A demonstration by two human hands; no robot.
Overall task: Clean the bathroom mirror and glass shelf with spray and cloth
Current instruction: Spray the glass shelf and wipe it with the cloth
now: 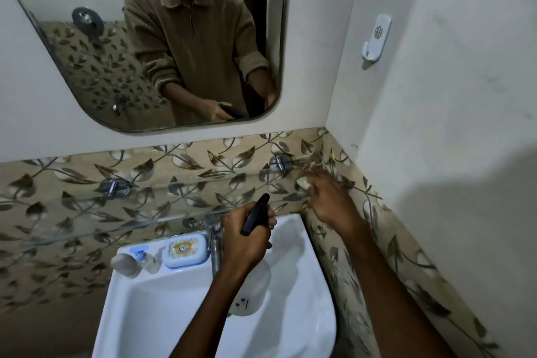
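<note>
over a white basin (305,285), our left hand (247,238) was clamped round the neck of the spray bottle (252,288), fingers curled at its black trigger head (255,213), the pale body hanging below the wrist. our right hand (328,197) reached to the right end of the glass shelf (87,212), fingers loosely bent around something small and pale (302,182); whether that was the cloth, and whether they pinched it, we could not tell. the shelf sat on two metal brackets (279,164) below the mirror (87,67). we judged the bottle light, rigid, perhaps slick, best held at the neck; the shelf stiff but fragile, to be wiped with gentle pressure near its brackets.
</note>
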